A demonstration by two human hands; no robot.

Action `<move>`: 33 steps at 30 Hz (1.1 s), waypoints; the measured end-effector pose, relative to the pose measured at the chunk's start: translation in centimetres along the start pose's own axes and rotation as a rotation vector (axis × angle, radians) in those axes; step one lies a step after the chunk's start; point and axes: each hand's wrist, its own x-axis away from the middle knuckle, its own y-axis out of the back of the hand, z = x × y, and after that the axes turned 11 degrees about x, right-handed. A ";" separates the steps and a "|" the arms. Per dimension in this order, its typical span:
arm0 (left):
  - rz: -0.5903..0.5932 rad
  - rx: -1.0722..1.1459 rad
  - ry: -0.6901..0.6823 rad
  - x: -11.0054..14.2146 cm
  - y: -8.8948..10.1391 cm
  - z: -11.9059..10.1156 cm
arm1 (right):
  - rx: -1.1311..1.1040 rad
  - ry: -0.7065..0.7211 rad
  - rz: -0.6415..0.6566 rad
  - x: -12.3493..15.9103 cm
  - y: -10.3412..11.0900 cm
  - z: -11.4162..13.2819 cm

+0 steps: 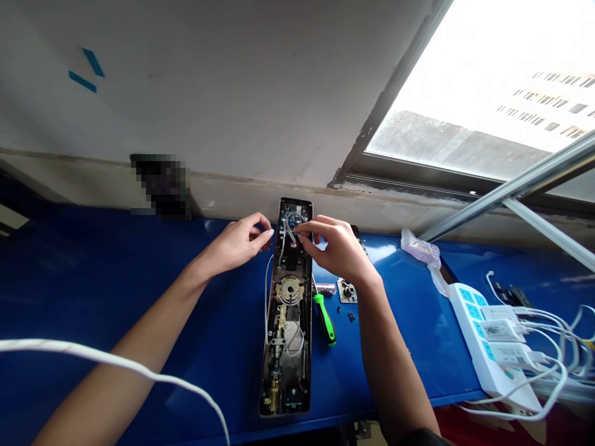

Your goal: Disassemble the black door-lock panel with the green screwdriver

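Two hands are positioned at the top of the opened door lock (286, 365), the left hand (237, 243) half-curled beside it with no hold discernible, the right hand (337, 248) with fingers lowered onto the white wires (288, 232), its grip indeterminate, and a green-handled screwdriver (324, 319) is laid alongside.

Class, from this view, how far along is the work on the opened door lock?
Done, it seems: the lock lies open with its board exposed, and the screwdriver is set down. In hand: the right hand is at the wires, the left hand beside the lock's top. Left: loose screws and a metal plate lie on the table.
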 end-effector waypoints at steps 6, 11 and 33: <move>0.034 0.353 -0.017 -0.7 -1.3 1.3 | 0.078 0.081 0.055 -0.3 -1.7 1.1; 0.073 0.416 0.025 -0.9 -0.9 1.7 | 0.133 0.117 0.005 -0.4 -3.3 1.0; 0.119 0.493 0.106 0.0 0.5 -0.3 | 0.084 0.341 -0.089 -0.6 -5.0 0.3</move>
